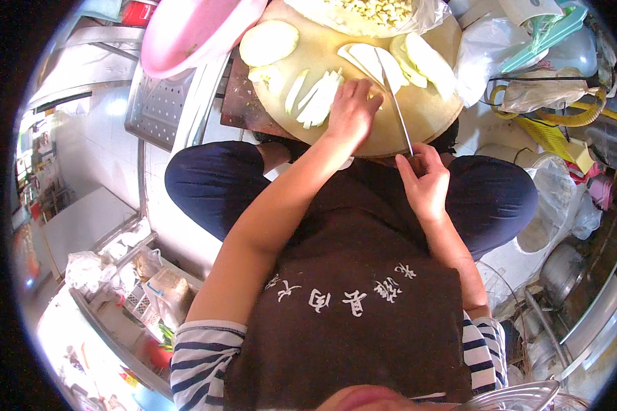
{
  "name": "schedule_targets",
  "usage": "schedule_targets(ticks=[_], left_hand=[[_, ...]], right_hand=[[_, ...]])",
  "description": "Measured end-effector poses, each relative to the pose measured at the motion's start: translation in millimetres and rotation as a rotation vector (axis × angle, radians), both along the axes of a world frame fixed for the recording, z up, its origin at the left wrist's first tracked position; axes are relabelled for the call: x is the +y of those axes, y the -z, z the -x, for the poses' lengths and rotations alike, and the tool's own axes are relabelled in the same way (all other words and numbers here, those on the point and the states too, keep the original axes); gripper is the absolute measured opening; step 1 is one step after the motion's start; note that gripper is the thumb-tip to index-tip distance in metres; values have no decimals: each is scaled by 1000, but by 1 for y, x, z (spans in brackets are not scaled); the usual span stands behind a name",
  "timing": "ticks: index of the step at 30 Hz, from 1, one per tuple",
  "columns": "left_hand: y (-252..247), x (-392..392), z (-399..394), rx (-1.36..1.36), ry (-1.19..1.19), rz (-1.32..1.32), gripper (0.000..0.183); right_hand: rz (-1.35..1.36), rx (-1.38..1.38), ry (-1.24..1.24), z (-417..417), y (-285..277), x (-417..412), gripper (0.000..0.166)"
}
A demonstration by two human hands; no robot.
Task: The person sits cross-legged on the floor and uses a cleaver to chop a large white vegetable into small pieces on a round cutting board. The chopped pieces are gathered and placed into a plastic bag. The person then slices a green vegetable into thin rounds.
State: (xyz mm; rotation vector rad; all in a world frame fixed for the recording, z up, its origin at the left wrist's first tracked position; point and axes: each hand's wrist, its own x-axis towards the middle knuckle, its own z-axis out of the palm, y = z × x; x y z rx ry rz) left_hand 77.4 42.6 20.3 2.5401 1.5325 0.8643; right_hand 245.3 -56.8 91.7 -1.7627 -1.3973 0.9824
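My right hand grips the handle of a kitchen knife, its blade pointing away from me over a round wooden chopping board. The blade's far part lies over pale vegetable slices. My left hand rests fingers down on the board, left of the blade, beside a pile of cut pale strips; what lies under its fingertips is hidden. More pale green slices lean together at the right. A large cut piece of the vegetable lies at the board's upper left.
A plastic bag of diced pieces sits on the board's far side. A pink plastic basin stands at the upper left, above a perforated metal tray. Plastic bags and a yellow hose are at the right.
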Motion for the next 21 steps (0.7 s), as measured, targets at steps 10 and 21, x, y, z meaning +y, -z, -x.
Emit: schedule_targets(ticks=[10,21], left_hand=[[-6,28,91,-211,-419,435,15],[0,6,57,-149,-321,259,44]], right_hand=[[-2,6,-14,-3,5,-4,30],[73,-264,-186,3,-9,29,34]])
